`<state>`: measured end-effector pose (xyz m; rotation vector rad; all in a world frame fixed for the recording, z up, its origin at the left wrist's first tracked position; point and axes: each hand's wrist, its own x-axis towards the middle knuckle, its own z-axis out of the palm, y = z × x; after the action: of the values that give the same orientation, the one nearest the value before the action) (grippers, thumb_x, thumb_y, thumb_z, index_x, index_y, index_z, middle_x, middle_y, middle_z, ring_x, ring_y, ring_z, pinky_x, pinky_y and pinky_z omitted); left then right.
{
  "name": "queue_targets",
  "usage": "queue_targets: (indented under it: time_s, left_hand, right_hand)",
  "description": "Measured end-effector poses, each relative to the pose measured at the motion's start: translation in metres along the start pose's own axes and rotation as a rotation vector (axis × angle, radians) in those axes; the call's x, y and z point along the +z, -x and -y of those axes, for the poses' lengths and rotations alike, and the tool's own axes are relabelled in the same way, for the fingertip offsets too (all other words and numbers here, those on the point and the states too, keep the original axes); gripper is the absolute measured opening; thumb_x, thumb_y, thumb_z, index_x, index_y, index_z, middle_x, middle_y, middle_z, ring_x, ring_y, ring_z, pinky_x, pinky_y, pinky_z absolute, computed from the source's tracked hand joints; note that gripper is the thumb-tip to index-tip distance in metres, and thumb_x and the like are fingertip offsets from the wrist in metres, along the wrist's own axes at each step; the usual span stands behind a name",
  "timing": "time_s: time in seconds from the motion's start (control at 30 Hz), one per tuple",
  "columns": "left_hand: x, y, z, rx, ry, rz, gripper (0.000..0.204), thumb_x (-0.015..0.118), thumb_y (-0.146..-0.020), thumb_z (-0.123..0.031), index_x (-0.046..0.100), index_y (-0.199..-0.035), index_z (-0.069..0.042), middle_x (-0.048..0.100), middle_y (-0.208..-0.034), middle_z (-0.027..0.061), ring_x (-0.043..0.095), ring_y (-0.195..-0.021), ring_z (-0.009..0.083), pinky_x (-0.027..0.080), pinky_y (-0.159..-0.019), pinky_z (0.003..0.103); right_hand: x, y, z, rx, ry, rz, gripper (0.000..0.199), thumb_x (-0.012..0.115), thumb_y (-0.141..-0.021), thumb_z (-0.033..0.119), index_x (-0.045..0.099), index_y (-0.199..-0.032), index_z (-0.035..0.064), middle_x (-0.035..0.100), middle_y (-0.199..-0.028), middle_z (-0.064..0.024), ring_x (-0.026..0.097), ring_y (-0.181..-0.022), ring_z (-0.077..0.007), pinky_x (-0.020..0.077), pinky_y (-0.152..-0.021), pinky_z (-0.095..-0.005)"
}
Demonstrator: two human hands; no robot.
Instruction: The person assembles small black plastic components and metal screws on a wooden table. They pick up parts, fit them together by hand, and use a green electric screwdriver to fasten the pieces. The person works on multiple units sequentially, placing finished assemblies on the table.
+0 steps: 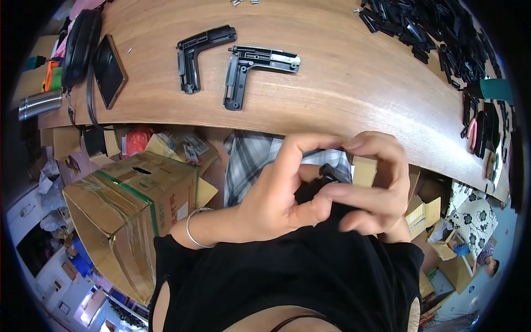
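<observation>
Black plastic clip (pixel 326 176) pinched between left hand (pixel 276 202) and right hand (pixel 368 188), below tabletop (pixel 343 83) edge.
Looked light, stiff, small; edge grip by fingertips suited it.

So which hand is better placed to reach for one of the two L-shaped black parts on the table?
Probably the left hand. Both hands hold a small black part below the table edge, but the L-shaped parts lie up and left of them, nearer the left hand than the right hand.
</observation>
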<state>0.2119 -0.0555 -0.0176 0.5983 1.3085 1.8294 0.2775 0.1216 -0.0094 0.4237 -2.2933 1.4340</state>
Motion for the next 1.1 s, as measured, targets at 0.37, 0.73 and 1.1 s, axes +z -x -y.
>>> queue_targets:
  time_s: [0.37,0.73,1.1]
  left_hand:
    - [-0.003,-0.009,-0.021,-0.257,-0.011,0.128,0.057,0.054,-0.085,-0.001,0.021,-0.132,-0.004,0.059,-0.076,0.0105,0.06,-0.059,0.0111,0.047,-0.05,0.021]
    - [-0.002,-0.003,-0.018,0.036,-0.087,0.109,0.062,0.055,-0.086,-0.003,0.014,-0.132,0.001,0.059,-0.076,0.0113,0.061,-0.061,0.0128,0.05,-0.053,0.023]
    - [0.002,-0.02,-0.006,0.747,-0.689,0.243,0.036,0.065,-0.067,-0.016,0.061,-0.097,0.004,0.054,-0.058,0.0048,0.054,-0.045,0.0185,0.042,-0.039,0.027]
  right_hand:
    - [-0.01,-0.001,0.01,-0.02,0.268,0.115,0.044,0.07,-0.068,0.046,0.069,-0.097,0.0119,0.06,-0.105,-0.0088,0.059,-0.089,-0.0237,0.0433,-0.065,-0.031]
    - [0.0,0.015,0.015,0.494,-0.858,-0.089,0.033,0.062,-0.086,0.03,0.065,-0.106,0.0049,0.052,-0.118,-0.0149,0.055,-0.1,-0.0236,0.044,-0.086,-0.0335]
    - [0.006,0.014,0.009,0.83,-1.547,0.027,0.04,0.063,-0.081,-0.003,0.051,-0.118,0.0041,0.052,-0.109,-0.0044,0.05,-0.102,-0.0135,0.0389,-0.09,-0.0283]
